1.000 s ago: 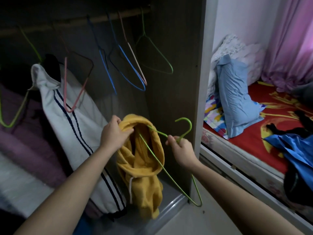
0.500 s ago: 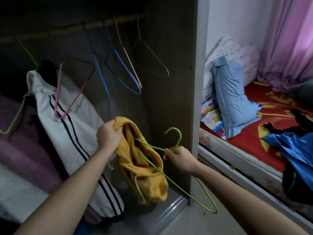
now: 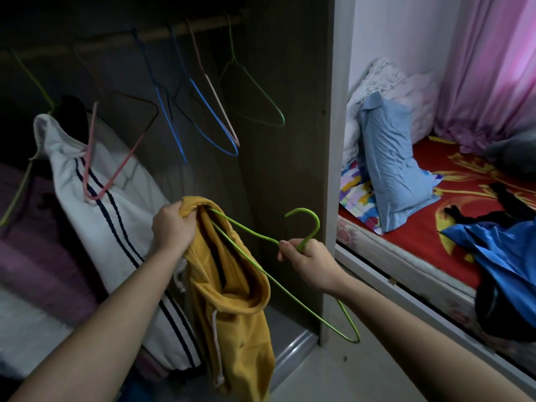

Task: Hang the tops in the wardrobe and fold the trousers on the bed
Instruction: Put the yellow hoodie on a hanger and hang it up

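Dim wardrobe [image 3: 290, 140], daylit bed [image 3: 435, 227]
Pink daylight enters through the curtain [image 3: 493, 68] at right; the wardrobe's inside lies shadowed and slightly blurred, frame edges bowed

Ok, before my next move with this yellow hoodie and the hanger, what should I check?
1. Left hand grips yellow hoodie at its opening: ok.
2. Right hand holds green hanger at its neck: ok.
3. Hanger's far arm inside the hoodie: ok.
4. Near arm inside too: not ok, it hangs outside.
5. Hook free of cloth: ok.
6. Free spot on the rail: cannot tell, too dim.
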The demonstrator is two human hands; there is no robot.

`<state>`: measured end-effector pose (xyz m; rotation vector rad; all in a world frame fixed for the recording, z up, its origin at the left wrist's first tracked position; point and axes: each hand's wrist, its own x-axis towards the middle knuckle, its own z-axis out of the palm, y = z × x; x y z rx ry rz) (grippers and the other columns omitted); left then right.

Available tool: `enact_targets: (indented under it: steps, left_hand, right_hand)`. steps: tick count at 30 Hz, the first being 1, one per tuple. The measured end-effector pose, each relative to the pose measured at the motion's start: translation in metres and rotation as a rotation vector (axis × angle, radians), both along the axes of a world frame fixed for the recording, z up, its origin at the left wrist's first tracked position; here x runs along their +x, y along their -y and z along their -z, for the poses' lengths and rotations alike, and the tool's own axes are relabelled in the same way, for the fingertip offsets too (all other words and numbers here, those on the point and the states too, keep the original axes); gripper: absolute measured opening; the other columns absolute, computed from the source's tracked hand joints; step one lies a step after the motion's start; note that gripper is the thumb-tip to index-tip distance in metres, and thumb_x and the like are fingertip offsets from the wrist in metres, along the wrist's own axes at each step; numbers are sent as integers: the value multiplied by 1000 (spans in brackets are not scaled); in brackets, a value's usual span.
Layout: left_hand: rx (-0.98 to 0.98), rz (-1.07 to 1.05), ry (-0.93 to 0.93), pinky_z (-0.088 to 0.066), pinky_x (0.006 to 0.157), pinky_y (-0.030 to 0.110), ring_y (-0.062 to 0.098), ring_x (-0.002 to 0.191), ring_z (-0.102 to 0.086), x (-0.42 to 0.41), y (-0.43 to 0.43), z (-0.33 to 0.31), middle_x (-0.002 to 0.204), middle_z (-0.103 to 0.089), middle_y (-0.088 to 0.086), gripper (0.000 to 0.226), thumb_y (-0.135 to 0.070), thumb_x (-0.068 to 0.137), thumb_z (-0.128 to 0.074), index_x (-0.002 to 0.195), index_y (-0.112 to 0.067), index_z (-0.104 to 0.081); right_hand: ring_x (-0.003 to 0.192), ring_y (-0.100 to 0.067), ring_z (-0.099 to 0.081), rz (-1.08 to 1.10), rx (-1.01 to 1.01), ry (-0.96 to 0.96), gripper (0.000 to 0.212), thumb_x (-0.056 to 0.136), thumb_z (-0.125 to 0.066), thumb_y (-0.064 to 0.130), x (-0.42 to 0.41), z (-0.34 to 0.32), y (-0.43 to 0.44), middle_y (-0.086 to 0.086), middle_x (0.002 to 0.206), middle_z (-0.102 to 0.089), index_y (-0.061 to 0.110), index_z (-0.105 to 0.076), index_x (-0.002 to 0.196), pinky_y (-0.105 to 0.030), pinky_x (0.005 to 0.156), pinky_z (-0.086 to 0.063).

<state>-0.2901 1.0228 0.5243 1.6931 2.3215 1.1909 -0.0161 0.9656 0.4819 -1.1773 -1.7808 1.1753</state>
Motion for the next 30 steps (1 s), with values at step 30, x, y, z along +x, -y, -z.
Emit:
enact_targets:
  steps: [30]
  left_hand:
    - [-30, 299, 319, -49, 66, 29, 10, 80, -60, 46, 27, -24, 86, -65, -5, 8, -21, 91, -61, 98, -24, -65]
  right_hand:
    - [56, -8, -50, 286, -177, -285, 33, 102, -51, 39, -33, -18, -62, 9, 57, -50, 18, -70, 83, -22, 57, -44]
